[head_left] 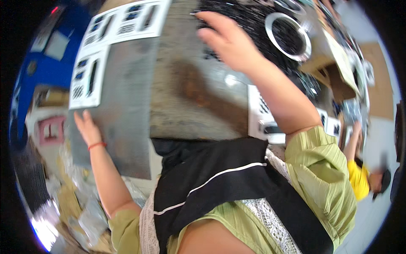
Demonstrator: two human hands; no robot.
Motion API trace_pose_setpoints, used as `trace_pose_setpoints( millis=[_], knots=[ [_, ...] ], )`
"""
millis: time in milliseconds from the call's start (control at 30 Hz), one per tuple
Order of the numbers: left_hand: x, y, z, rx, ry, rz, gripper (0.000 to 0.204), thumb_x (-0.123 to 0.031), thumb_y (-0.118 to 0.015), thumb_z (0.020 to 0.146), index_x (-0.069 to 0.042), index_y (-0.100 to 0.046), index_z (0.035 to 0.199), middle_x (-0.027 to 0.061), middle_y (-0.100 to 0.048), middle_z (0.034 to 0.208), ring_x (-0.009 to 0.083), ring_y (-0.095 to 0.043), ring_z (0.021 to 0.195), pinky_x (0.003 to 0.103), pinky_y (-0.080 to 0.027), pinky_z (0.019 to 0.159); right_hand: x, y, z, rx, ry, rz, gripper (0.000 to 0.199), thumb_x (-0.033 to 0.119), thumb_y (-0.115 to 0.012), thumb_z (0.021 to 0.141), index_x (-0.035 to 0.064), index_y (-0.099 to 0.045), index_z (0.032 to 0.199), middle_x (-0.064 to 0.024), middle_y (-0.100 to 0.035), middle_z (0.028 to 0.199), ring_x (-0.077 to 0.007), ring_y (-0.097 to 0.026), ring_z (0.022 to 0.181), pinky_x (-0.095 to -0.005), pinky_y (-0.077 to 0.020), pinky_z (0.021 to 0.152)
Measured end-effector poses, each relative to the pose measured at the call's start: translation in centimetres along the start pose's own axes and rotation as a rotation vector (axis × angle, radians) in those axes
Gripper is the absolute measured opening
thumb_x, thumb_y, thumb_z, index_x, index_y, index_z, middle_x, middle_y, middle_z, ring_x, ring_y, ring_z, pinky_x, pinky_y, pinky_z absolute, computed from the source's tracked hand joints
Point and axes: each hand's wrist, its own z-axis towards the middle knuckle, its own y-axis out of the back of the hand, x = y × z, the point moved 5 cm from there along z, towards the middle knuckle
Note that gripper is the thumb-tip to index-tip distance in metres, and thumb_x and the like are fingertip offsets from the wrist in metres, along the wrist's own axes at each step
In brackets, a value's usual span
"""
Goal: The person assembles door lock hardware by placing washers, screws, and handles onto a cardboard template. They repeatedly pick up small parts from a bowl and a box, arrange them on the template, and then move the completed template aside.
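Note:
My left hand (88, 130) lies at the left edge of a grey sheet (127, 93), fingers stretched out, just below a white card (87, 95) that carries small dark parts and a long black piece. Two similar cards (139, 21) lie farther up the sheet. Over the worn table (182, 97), my right hand (231, 45) reaches to the edge of a heap of small black parts (249, 21). Its thumb and forefinger are apart; a tiny glint shows at the forefinger's tip, too small to name. Another white card (253, 114) is partly hidden under my right forearm.
A pale ring-shaped rim (307, 44) stands in the black heap, with a cardboard box (334, 67) beyond it. At the far right is a person in a yellow shirt (359, 180). A pink stool (51, 130) and clear plastic bags (91, 218) are on the left.

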Motion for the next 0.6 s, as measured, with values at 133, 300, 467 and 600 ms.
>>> trace_pose_setpoints(
  millis=[133, 300, 467, 600],
  knots=[
    [-13.0, -9.0, -12.0, 0.423, -0.179, -0.301, 0.060, -0.030, -0.040, 0.105, 0.003, -0.024, 0.152, 0.0199, -0.030, 0.156, 0.0284, -0.032, 0.143, 0.041, -0.028, 0.115, -5.4, 15.7, -17.8, -0.280, -0.538, -0.047, 0.043, 0.026, -0.055, 0.098, -0.0012, -0.055, 0.131, -0.0160, -0.067, 0.115, -0.0210, -0.063, 0.106, -0.0320, -0.0475, 0.092],
    [-20.3, -21.4, -27.5, 1.100, -0.333, -0.397, 0.068, -0.035, -0.049, 0.101, -0.001, -0.022, 0.153, 0.0229, -0.017, 0.159, 0.0317, -0.019, 0.148, 0.041, -0.021, 0.118, -7.3, 16.9, -38.1, -0.374, -1.088, -0.212, 0.048, 0.025, -0.049, 0.099, -0.0034, -0.049, 0.137, -0.0240, -0.058, 0.133, -0.0337, -0.056, 0.124, -0.0397, -0.0424, 0.105],
    [-21.9, -25.4, -37.1, 1.290, -0.211, -0.334, 0.069, -0.031, -0.051, 0.099, 0.000, -0.021, 0.153, 0.0271, -0.016, 0.158, 0.0335, -0.017, 0.148, 0.039, -0.020, 0.118, -5.7, 12.1, -40.2, -0.411, -0.914, -0.308, 0.050, 0.017, -0.056, 0.092, -0.0035, -0.048, 0.136, -0.0285, -0.054, 0.131, -0.0409, -0.051, 0.124, -0.0454, -0.0378, 0.107],
    [-24.2, -25.0, -38.8, 1.281, 0.471, -0.844, 0.065, -0.020, -0.047, 0.096, 0.003, -0.022, 0.151, 0.0255, -0.022, 0.157, 0.0341, -0.026, 0.145, 0.038, -0.023, 0.117, -6.9, 10.9, -40.6, -0.638, -0.948, 0.073, 0.049, 0.014, -0.056, 0.089, -0.0016, -0.050, 0.135, -0.0235, -0.055, 0.129, -0.0337, -0.051, 0.122, -0.0405, -0.0394, 0.104]
  ],
)
